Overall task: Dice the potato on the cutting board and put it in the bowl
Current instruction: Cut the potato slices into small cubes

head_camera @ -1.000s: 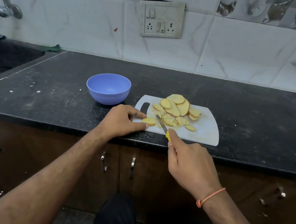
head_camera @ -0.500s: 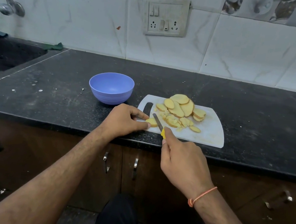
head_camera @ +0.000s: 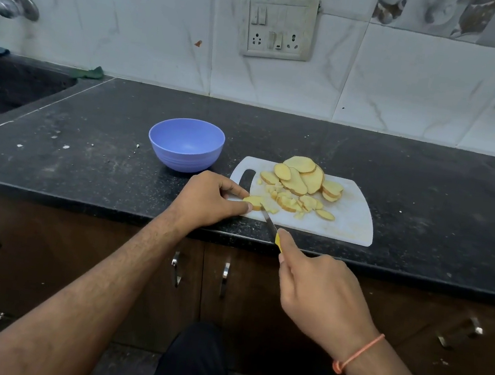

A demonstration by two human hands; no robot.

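Since a moment ago the knife (head_camera: 268, 219) has drawn back toward the near edge of the white cutting board (head_camera: 352, 220), its blade tip now resting at the right side of the potato slice (head_camera: 253, 201) instead of lying further in among the pieces. The left hand (head_camera: 210, 199) pinches that slice between thumb and forefinger at the board's near left corner, by the handle slot, while the right hand (head_camera: 320, 294) is curled round the yellow handle with the forefinger stretched along it. To cut this well, I would say the fingertips should tuck back from the blade, and the slice should lie flat so it cannot rock; first strips, then crosswise cuts. The task looks partly done: small pale cubes (head_camera: 286, 197) lie in a loose heap mid-board, and a stack of uncut rounds (head_camera: 304, 176), thin and oval with tan skin at the rims, leans at the far side. The flesh looks moist and firm, likely slippery. The lilac plastic bowl (head_camera: 186, 144), smooth with ribbed sides, stands just left of the board on the speckled black stone counter (head_camera: 87, 150), with no potato in it.
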